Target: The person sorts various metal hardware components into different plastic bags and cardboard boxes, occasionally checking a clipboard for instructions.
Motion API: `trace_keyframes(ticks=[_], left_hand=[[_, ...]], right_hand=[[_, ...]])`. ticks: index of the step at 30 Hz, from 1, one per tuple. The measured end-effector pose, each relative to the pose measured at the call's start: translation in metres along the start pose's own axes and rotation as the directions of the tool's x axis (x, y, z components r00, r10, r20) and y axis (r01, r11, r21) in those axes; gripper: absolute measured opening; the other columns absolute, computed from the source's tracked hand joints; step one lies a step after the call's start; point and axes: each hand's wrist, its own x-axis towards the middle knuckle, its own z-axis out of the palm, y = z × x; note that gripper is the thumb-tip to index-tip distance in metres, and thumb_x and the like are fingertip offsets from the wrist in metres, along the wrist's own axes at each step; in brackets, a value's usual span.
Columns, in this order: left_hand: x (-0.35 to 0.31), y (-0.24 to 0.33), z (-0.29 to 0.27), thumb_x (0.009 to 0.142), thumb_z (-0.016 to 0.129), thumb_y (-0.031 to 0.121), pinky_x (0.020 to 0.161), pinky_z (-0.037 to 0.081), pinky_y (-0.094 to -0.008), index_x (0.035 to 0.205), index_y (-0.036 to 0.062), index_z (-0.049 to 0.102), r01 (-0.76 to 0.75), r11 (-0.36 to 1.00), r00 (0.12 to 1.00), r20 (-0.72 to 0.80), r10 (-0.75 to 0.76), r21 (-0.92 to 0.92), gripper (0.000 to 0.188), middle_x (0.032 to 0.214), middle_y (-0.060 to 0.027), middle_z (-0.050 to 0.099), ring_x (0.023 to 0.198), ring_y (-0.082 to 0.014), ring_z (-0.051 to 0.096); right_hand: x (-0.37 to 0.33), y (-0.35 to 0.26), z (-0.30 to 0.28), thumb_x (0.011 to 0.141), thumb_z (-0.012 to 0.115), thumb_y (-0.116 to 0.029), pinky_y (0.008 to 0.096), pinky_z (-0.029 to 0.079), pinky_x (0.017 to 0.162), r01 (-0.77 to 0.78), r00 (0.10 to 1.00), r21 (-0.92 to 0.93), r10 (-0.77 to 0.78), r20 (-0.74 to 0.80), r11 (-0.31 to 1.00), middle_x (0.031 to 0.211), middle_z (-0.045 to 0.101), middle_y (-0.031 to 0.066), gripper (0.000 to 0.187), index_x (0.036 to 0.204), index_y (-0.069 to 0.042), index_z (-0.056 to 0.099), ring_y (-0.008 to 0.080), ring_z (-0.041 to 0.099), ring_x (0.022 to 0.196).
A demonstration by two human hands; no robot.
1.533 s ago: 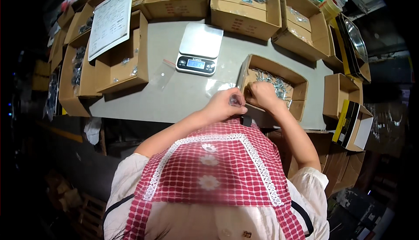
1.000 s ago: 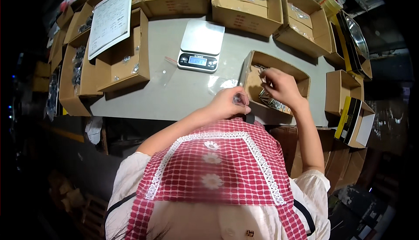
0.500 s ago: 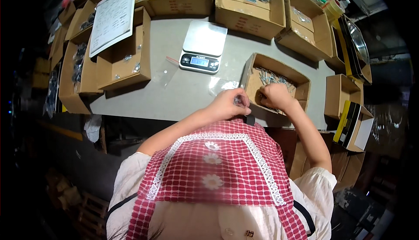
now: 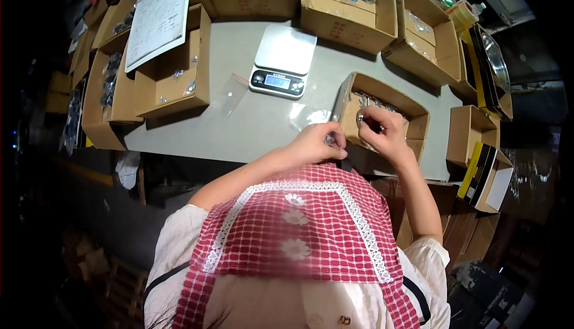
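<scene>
My left hand (image 4: 317, 142) is closed in front of my apron, at the table's front edge. A greyish, glinting bit shows inside its curled fingers; its kind is hidden. My right hand (image 4: 387, 133) is raised over the near left part of a small cardboard box (image 4: 422, 124), thumb and fingers curled into a pinch. A small shiny metal piece (image 4: 360, 118) shows at the fingertips. Long thin silvery metal pieces like screws (image 4: 373, 100) lie in that box, partly covered by the hand. A clear plastic bag (image 4: 308, 115) lies flat just beyond my left hand.
A digital scale (image 4: 283, 60) with a lit display stands mid-table. Left of it lies another clear bag (image 4: 231, 94). Open cardboard boxes (image 4: 345, 29) with small metal parts line the back and sides. A written sheet (image 4: 158, 21) rests on the left boxes; a tape roll (image 4: 461, 14) is back right.
My right hand has come up out of the box of metal pieces and turned, with its pinch now visible. My left hand has stayed nearly in place. The view has shifted slightly.
</scene>
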Motion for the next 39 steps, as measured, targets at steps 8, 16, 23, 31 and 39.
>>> trace_keyframes(ticks=[8,16,23,31,39], left_hand=[[-0.001,0.006,-0.003,0.077,0.081,0.015,0.079,0.050,-0.0313,0.090,0.0043,0.064,0.031,0.999,0.999,0.035,-0.030,-0.021,0.024,0.084,-0.0053,0.067,0.082,-0.0156,0.064],[0.001,-0.002,-0.002,0.079,0.080,0.015,0.082,0.048,-0.0304,0.091,0.0052,0.065,0.023,0.999,1.000,-0.009,-0.023,-0.031,0.022,0.085,-0.0038,0.066,0.085,-0.0152,0.063],[0.001,-0.002,-0.002,0.078,0.080,0.013,0.080,0.049,-0.0305,0.091,0.0049,0.065,0.023,0.999,1.000,-0.009,-0.023,-0.028,0.021,0.086,-0.0041,0.067,0.084,-0.0149,0.063],[0.001,-0.004,0.000,0.076,0.081,0.013,0.078,0.050,-0.0308,0.090,0.0037,0.065,-0.032,0.999,0.999,-0.040,0.031,-0.022,0.023,0.086,-0.0054,0.067,0.083,-0.0159,0.064],[0.001,0.002,-0.001,0.078,0.081,0.010,0.078,0.050,-0.0296,0.091,0.0044,0.065,0.025,0.998,0.999,0.029,-0.024,-0.053,0.021,0.086,-0.0038,0.066,0.084,-0.0135,0.062]], right_hand=[[0.025,0.039,-0.016,0.083,0.070,-0.024,0.0383,0.049,0.061,-0.346,0.937,-0.159,0.348,-0.014,0.925,0.073,0.066,0.0141,0.025,0.094,-0.002,0.068,0.0269,0.064,0.066],[0.018,0.090,0.023,0.081,0.070,-0.022,0.0513,0.052,0.071,-0.238,0.950,-0.641,0.312,0.003,0.730,0.080,0.067,0.0238,0.024,0.082,0.001,0.065,0.0422,0.066,0.080],[0.003,0.097,0.043,0.073,0.068,-0.019,0.0474,0.054,0.062,-0.074,0.977,-0.776,0.203,0.071,0.626,0.076,0.068,0.0196,0.017,0.073,-0.002,0.065,0.0376,0.067,0.072],[0.003,0.010,-0.005,0.074,0.070,-0.013,0.0289,0.049,0.061,-0.220,0.962,0.164,0.242,-0.127,0.961,0.068,0.063,0.0087,0.016,0.084,-0.001,0.068,0.0188,0.060,0.061],[0.026,0.050,-0.010,0.084,0.069,-0.025,0.0353,0.051,0.066,-0.405,0.912,-0.059,0.399,-0.096,0.912,0.076,0.068,0.0164,0.026,0.093,-0.001,0.070,0.0285,0.066,0.070]])
